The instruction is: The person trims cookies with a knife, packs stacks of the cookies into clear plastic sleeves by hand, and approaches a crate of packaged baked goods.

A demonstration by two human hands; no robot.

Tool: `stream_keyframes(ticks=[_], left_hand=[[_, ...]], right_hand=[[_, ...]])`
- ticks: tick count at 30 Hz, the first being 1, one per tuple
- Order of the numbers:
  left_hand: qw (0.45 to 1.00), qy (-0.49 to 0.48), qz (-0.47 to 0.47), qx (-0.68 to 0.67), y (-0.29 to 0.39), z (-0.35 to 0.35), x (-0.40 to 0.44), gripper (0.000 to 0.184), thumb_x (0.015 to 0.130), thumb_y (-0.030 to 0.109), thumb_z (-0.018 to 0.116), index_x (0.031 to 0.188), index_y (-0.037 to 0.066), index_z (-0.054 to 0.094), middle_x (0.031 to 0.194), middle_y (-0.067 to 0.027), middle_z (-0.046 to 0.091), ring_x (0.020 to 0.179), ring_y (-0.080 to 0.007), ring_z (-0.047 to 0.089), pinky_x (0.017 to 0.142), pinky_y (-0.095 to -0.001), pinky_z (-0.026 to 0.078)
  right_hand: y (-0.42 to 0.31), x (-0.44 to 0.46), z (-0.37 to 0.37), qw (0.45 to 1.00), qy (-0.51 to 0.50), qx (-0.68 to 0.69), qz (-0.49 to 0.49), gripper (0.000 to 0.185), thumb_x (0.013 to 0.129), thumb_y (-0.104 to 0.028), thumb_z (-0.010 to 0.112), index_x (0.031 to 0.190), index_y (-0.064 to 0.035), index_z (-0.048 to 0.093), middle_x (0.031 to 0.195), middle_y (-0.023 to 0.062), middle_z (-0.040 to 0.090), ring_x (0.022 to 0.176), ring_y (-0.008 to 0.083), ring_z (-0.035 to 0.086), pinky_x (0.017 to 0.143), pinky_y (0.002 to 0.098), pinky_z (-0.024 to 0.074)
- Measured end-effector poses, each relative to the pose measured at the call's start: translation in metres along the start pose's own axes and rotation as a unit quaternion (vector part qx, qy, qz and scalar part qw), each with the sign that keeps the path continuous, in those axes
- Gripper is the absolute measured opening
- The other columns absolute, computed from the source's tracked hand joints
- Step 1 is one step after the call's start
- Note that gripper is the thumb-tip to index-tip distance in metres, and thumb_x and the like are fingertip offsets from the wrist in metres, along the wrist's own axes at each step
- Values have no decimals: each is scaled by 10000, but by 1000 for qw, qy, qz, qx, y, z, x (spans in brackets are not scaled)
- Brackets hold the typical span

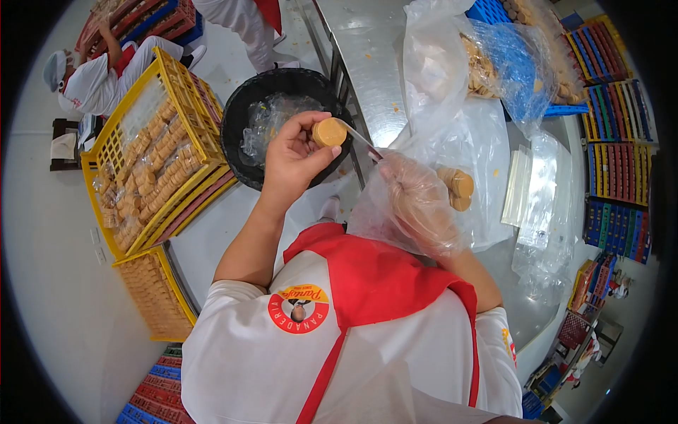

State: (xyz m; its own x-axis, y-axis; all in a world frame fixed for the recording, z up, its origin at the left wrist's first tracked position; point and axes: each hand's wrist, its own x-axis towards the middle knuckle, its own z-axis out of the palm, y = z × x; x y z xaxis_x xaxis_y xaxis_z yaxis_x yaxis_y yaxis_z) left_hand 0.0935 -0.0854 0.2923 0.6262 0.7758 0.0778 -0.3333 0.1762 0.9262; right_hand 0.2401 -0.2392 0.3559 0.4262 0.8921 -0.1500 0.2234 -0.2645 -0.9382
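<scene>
My bare left hand (pixel 295 155) is closed round a round tan cookie (pixel 329 133), holding it up by its edge in front of the black bin. In a loose clear plastic glove, my right hand (pixel 417 191) grips a knife (pixel 362 137) with a thin blade and a dark reddish handle. The blade's tip meets the right edge of the cookie. Just right of the gloved hand, a few more round cookies (pixel 460 186) lie on a clear plastic sheet (pixel 487 155) over the metal table.
A black bin (pixel 233 134) with crumpled plastic stands beyond my left hand. Yellow crates (pixel 169 85) of bagged cookies are at left. On the metal table (pixel 360 35) sit a blue crate (pixel 568 109) of cookies and flat clear bags (pixel 519 187). Co-workers (pixel 99 92) are at upper left.
</scene>
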Motion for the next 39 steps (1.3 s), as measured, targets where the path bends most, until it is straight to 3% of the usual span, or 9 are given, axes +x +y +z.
stream_keyframes(ticks=[6, 9, 12, 15, 18, 20, 24, 36, 39], left_hand=[[1000, 2, -5, -5, 3, -3, 1, 503, 781, -119, 715, 1255, -33, 568, 1156, -98, 627, 1074, -162, 610, 943, -299, 496], [1000, 4, -5, -9, 3, -3, 1, 504, 778, -116, 719, 1253, -31, 571, 1158, -98, 627, 1080, -164, 609, 947, -302, 493], [1000, 6, -8, -13, 4, -3, 1, 510, 774, -116, 721, 1253, -27, 572, 1159, -95, 627, 1084, -167, 608, 956, -306, 489], [1000, 9, 1, -17, 3, -4, 2, 512, 772, -115, 722, 1253, -22, 574, 1160, -92, 628, 1088, -171, 608, 964, -310, 483], [1000, 15, 8, -11, 2, -4, 2, 512, 769, -114, 721, 1251, -19, 577, 1162, -90, 629, 1092, -172, 607, 965, -312, 480], [1000, 18, 9, -7, 3, -4, 2, 511, 768, -114, 720, 1249, -18, 578, 1163, -89, 630, 1093, -171, 607, 962, -311, 480], [1000, 20, 6, -10, 4, -5, 1, 513, 767, -118, 717, 1250, -17, 578, 1162, -89, 630, 1092, -167, 608, 957, -309, 480], [1000, 16, 5, -13, 6, -6, 1, 514, 770, -122, 713, 1253, -15, 576, 1169, -87, 625, 1096, -167, 609, 964, -306, 479], [1000, 15, 3, -14, 5, -5, 0, 513, 772, -116, 715, 1254, -13, 575, 1169, -86, 624, 1098, -167, 607, 967, -307, 476]], right_hand=[[-8, -4, -2, 994, 1, -104, -44, 232, 1009, -104, 531, 1186, -7, 646, 1018, 108, 689, 951, 210, 628, 867, 327, 491], [-11, -6, -4, 997, -29, -66, -16, 233, 1002, -97, 535, 1182, -7, 651, 1021, 116, 693, 956, 213, 633, 869, 325, 492], [-13, -6, 1, 996, 30, -77, -38, 168, 954, -78, 601, 1078, -34, 706, 952, 174, 706, 910, 304, 684, 830, 352, 513], [-22, -7, -1, 999, 27, -19, 35, 163, 949, -72, 606, 1068, -38, 712, 951, 184, 702, 902, 306, 683, 827, 349, 513], [-18, -8, -6, 993, -21, -108, -32, 213, 996, -110, 544, 1141, -14, 667, 882, 62, 633, 826, 153, 590, 781, 296, 493], [-18, -9, -6, 998, -16, -51, 12, 211, 993, -104, 541, 1138, -22, 671, 892, 96, 655, 836, 187, 618, 787, 313, 499], [-15, -7, -3, 993, 20, -110, -25, 187, 944, -64, 611, 1095, -60, 720, 968, 180, 707, 918, 303, 683, 839, 343, 511], [-11, -9, -3, 995, 3, -94, -32, 177, 956, -81, 611, 1101, -49, 707, 940, 178, 698, 876, 300, 679, 814, 322, 503], [-14, -4, -7, 984, 17, -176, -18, 183, 953, -69, 608, 1108, -55, 705, 932, 180, 691, 873, 303, 675, 809, 320, 502]])
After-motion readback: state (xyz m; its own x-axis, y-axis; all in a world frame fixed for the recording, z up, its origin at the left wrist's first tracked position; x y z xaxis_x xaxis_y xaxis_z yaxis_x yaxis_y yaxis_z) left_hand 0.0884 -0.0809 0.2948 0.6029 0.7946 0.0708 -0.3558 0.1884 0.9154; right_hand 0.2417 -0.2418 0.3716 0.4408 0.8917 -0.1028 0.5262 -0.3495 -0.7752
